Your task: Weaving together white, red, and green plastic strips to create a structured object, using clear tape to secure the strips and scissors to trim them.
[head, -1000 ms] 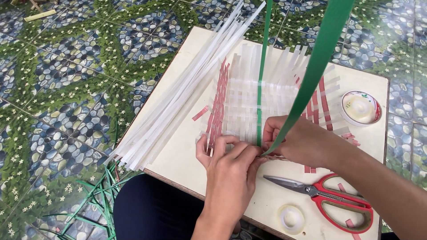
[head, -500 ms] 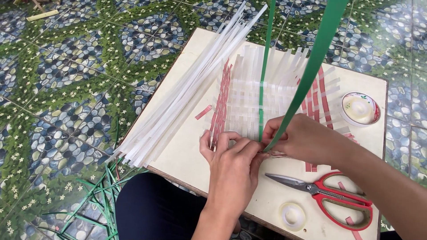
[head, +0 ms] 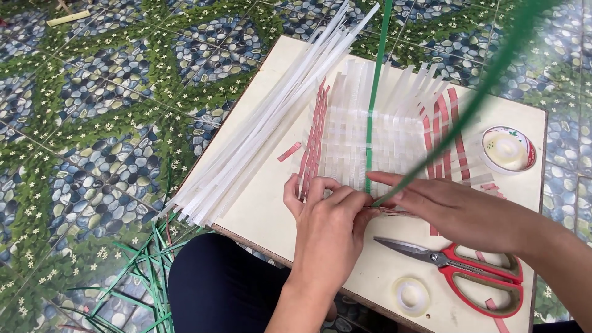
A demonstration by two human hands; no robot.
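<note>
A woven mat [head: 376,139] of white plastic strips with red strips at its sides lies on a cream board [head: 259,203]. A green strip [head: 375,105] runs up through the middle of the weave, and another green strip [head: 487,86] rises to the upper right. My left hand [head: 327,225] presses on the mat's near edge. My right hand [head: 441,206] pinches the lower end of the slanting green strip beside it.
A bundle of loose white strips [head: 265,129] lies across the board's left side. Red-handled scissors [head: 468,268] rest near the front right. Two tape rolls sit on the board: one [head: 412,295] at the front, one [head: 509,150] at the right. Green strips [head: 145,271] lie on the tiled floor.
The view is closer and slightly shifted. My right hand's fingers have stretched out along the mat's near edge, and the slanting green strip now looks blurred.
</note>
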